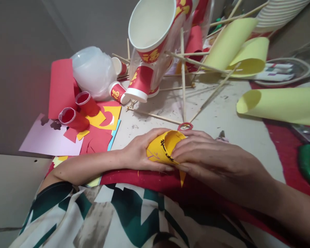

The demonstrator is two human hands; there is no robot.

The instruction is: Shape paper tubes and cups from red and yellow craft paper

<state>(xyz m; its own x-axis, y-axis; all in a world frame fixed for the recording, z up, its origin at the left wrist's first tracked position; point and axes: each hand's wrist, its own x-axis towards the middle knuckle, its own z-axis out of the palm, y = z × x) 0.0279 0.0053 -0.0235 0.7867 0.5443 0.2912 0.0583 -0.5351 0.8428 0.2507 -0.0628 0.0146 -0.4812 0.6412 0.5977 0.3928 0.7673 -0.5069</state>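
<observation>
A yellow paper roll [163, 147] with black marks on it lies on its side at the near edge of the table. My left hand [138, 151] is wrapped round its left end. My right hand [209, 156] presses its fingers onto the right side of the roll, closed on it. A small red tape ring [185, 126] sits on the table just behind the roll.
Red paper cups [142, 81] and bamboo sticks [183, 69] pile up at the back. Pale yellow paper rolls [279, 103] lie at the right. Red, yellow and pink paper scraps [67, 134] and small red tubes [73, 119] lie at the left. Green-handled scissors [308, 165] rest far right.
</observation>
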